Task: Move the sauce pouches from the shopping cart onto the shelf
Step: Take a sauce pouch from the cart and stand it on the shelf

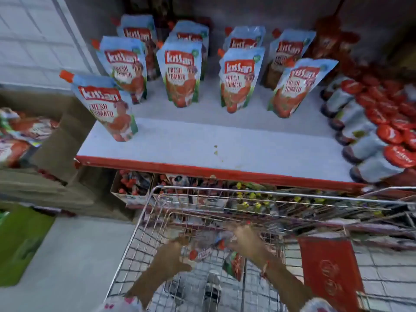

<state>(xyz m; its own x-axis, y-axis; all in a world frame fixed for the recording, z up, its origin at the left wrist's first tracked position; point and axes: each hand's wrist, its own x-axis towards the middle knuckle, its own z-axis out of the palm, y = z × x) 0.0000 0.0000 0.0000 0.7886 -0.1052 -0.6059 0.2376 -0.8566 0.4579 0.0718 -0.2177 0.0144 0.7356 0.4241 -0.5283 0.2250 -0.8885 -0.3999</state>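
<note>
Down near, inside cart (144, 212), left hand (173, 255) and right hand (245, 242) closing together on pouch (202, 253); grip blurred. Pouch likely soft, floppy, slick; gripping sides below spout seems safest.

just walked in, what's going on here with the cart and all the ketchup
A person is restocking. Both hands, left hand and right hand, are down in the cart, on a pouch; the grip is blurred. Another pouch lies in the cart beside it. Nine pouches stand on the shelf, whose front is mostly bare.
</note>
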